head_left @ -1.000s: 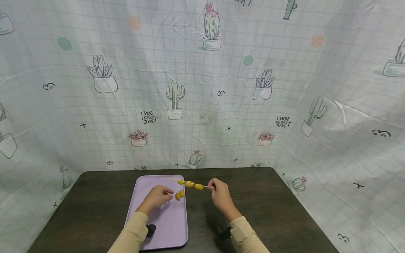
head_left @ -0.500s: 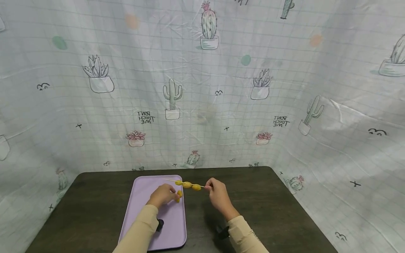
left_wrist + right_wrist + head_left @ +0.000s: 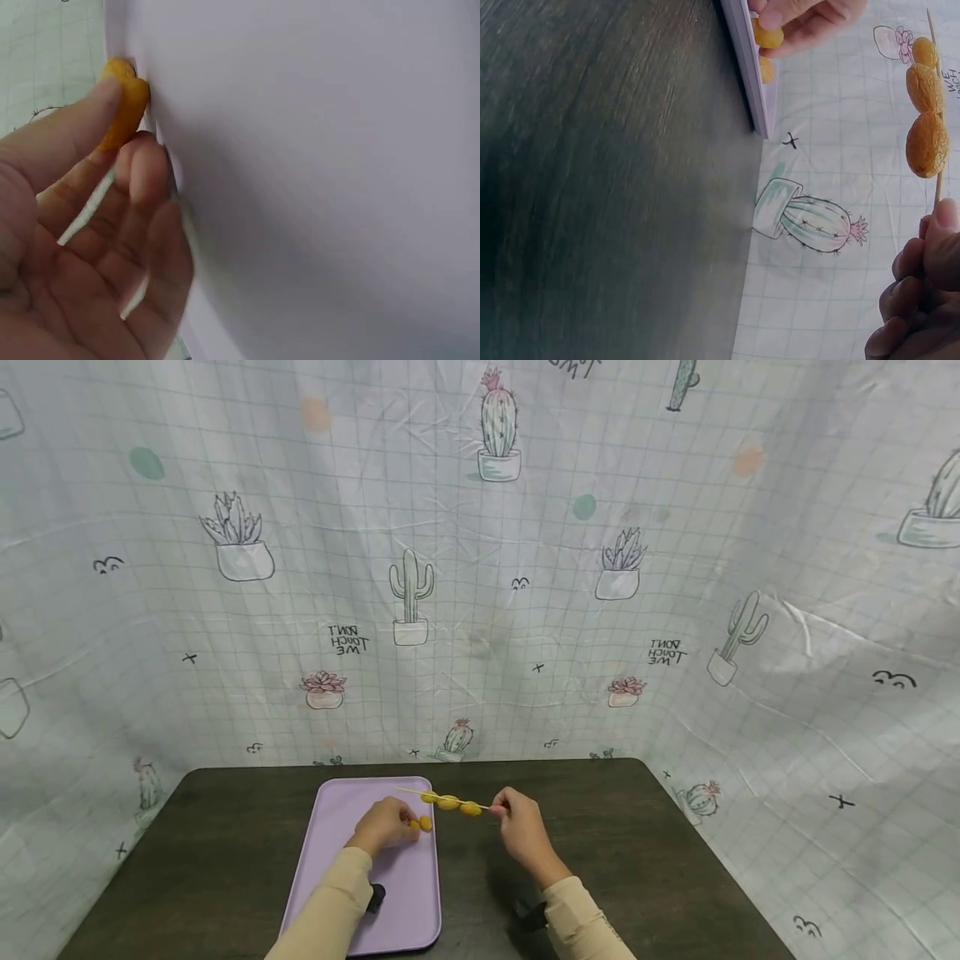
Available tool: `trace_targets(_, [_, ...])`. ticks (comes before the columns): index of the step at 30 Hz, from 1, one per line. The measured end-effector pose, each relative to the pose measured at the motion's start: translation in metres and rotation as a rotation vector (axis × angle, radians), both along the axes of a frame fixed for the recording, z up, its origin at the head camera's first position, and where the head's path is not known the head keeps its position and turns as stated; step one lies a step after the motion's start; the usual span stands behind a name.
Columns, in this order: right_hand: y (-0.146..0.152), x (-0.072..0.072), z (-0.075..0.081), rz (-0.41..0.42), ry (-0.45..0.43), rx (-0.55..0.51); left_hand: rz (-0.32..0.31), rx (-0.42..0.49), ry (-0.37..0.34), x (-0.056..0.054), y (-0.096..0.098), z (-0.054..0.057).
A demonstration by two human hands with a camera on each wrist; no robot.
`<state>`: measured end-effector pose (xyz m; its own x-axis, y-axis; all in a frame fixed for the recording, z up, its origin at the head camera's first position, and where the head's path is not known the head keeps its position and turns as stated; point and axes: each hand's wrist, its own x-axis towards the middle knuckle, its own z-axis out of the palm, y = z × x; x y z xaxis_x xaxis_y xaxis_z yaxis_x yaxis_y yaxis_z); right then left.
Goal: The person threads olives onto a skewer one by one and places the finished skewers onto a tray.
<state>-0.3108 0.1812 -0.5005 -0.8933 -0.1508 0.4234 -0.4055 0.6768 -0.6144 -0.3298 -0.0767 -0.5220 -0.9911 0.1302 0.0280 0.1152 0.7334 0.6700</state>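
My left hand (image 3: 385, 827) pinches a golden oval piece like a small potato (image 3: 768, 34) between thumb and fingers, low over the lilac tray (image 3: 405, 918). A second such piece (image 3: 426, 823) lies beside it near the tray's right edge. In the left wrist view the thumb presses on the pinched potato (image 3: 129, 112). My right hand (image 3: 522, 831) grips one end of a thin wooden skewer (image 3: 940, 187), right of the tray. Three golden wrinkled potatoes (image 3: 927, 144) sit threaded on it. The skewer's bare far tip points left, above the tray.
The tray rests on a dark wooden table (image 3: 622, 852), left of its middle. Behind and along the sides hangs a pale curtain (image 3: 480, 677) printed with cacti. Each wrist wears a black strap-like device (image 3: 531, 914).
My left hand has moved right to the loose potatoes and taken hold of one, then shifted it slightly left. The right hand holds the skewer in nearly the same place.
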Motion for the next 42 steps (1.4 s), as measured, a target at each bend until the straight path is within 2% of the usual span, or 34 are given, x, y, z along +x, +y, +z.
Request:
trace_targets(3, [0.002, 0.000, 0.000, 0.000, -0.002, -0.001, -0.050, 0.068, 0.028, 0.001, -0.009, 0.000])
trace_targets(6, [0.005, 0.000, 0.000, -0.002, 0.001, -0.005, -0.066, 0.160, 0.041, 0.002, -0.021, 0.002])
trace_targets(13, [0.011, -0.001, -0.003, -0.024, 0.010, -0.008, -0.003, 0.313, 0.095, 0.006, -0.043, 0.017])
trace_targets(20, [0.010, -0.002, -0.008, -0.002, 0.012, 0.015, 0.031, 0.440, 0.078, 0.018, -0.053, 0.031])
trace_targets(25, [0.006, -0.003, -0.009, 0.010, 0.010, 0.025, 0.033, 0.463, 0.109, 0.023, -0.057, 0.037])
trace_targets(30, [0.005, -0.001, -0.008, 0.031, 0.010, 0.036, 0.036, 0.466, 0.139, 0.024, -0.058, 0.037])
trace_targets(36, [0.005, 0.001, -0.006, 0.018, 0.002, 0.048, 0.024, 0.461, 0.166, 0.026, -0.056, 0.038])
trace_targets(42, [0.004, 0.003, -0.004, 0.004, 0.043, 0.076, 0.013, 0.480, 0.176, 0.030, -0.054, 0.039])
